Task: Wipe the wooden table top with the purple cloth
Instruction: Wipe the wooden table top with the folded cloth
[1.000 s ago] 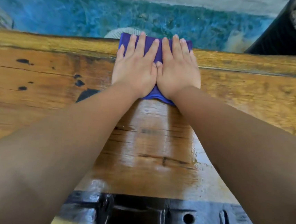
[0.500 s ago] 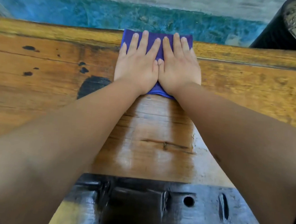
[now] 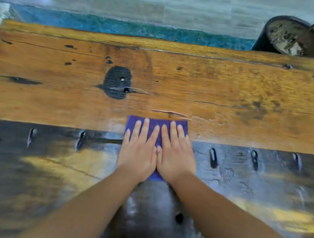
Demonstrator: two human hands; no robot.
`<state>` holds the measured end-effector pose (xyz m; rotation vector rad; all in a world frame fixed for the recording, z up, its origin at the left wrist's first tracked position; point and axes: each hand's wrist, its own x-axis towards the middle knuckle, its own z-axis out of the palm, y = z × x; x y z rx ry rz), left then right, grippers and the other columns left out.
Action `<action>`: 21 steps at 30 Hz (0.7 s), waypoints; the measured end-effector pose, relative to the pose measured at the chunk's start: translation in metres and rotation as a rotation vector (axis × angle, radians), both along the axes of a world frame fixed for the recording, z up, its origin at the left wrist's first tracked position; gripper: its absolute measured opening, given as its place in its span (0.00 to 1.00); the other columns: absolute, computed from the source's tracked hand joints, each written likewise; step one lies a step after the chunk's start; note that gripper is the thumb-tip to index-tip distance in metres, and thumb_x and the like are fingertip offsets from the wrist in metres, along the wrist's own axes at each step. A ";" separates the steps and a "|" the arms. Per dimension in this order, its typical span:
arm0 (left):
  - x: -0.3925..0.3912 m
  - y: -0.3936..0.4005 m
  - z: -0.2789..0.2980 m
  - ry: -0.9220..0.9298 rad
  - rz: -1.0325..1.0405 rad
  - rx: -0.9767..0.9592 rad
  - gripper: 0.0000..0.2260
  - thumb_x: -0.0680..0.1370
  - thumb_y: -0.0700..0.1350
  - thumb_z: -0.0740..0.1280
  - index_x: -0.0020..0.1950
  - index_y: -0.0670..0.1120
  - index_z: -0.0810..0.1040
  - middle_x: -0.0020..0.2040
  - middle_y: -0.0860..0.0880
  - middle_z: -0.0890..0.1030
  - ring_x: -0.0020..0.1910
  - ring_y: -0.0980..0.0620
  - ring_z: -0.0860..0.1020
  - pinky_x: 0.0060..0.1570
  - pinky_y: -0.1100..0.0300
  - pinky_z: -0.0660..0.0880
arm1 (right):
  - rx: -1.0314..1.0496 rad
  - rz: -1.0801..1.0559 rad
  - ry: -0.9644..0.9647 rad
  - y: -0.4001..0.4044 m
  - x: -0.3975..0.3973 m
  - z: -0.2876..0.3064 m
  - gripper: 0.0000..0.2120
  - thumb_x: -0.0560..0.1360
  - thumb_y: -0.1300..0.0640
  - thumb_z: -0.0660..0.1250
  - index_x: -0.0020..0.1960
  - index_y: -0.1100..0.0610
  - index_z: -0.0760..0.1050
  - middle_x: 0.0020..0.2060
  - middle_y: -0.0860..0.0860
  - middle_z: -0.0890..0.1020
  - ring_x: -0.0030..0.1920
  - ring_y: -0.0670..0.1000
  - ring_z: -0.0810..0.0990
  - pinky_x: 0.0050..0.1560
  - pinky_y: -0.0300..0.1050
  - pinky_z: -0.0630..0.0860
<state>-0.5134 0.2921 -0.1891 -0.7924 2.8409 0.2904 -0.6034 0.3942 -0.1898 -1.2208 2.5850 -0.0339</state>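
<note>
Cloths: 1 purple cloth [image 3: 156, 125], folded to a rectangle, lying flat on the bench [image 3: 231, 91] just below the frame's centre.
Cloth axis: long axis runs from 12 o'clock to 6 o'clock, away from the person; its far edge sits on the orange wood, its near end on the dark band.
Hands: 2, side by side on the cloth, thumbs touching.
Left hand [image 3: 137, 155]: grip flat, fingers straight and pressing the cloth, pointing to 12 o'clock.
Right hand [image 3: 175, 157]: grip flat too, fingers straight on the cloth, pointing to 12 o'clock.
Bench surface: 1 orange plank zone at the far side, 1 dark band with slots and holes nearer the person, shiny around the forearms.
Pots: 1 dark pot [image 3: 290, 38] at 2 o'clock beyond the bench's far edge, with 1 thin stick in it.
</note>
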 end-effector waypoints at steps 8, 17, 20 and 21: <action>0.140 0.128 0.017 -0.071 0.018 0.067 0.27 0.79 0.55 0.46 0.79 0.52 0.52 0.80 0.46 0.46 0.78 0.44 0.46 0.73 0.44 0.47 | 0.106 0.040 -0.073 0.125 0.136 0.019 0.31 0.77 0.44 0.35 0.78 0.53 0.41 0.75 0.53 0.36 0.77 0.55 0.37 0.74 0.52 0.37; 0.245 0.229 0.039 -0.102 0.000 0.115 0.27 0.74 0.54 0.56 0.73 0.48 0.69 0.76 0.44 0.62 0.77 0.45 0.51 0.70 0.46 0.51 | 0.119 0.016 -0.127 0.231 0.241 0.035 0.30 0.74 0.44 0.57 0.73 0.57 0.67 0.74 0.57 0.63 0.74 0.57 0.61 0.71 0.53 0.50; 0.245 0.227 0.038 -0.078 0.014 0.099 0.28 0.74 0.54 0.57 0.73 0.47 0.68 0.75 0.43 0.63 0.78 0.48 0.43 0.70 0.46 0.49 | 0.090 0.032 -0.106 0.233 0.242 0.031 0.31 0.74 0.44 0.58 0.74 0.57 0.65 0.74 0.57 0.63 0.74 0.56 0.60 0.71 0.53 0.50; 0.245 0.228 0.036 -0.077 0.012 0.099 0.28 0.74 0.54 0.57 0.73 0.47 0.68 0.75 0.43 0.63 0.78 0.48 0.43 0.70 0.46 0.48 | 0.085 0.037 -0.106 0.233 0.241 0.027 0.32 0.74 0.44 0.58 0.74 0.57 0.64 0.75 0.57 0.63 0.74 0.57 0.59 0.70 0.53 0.51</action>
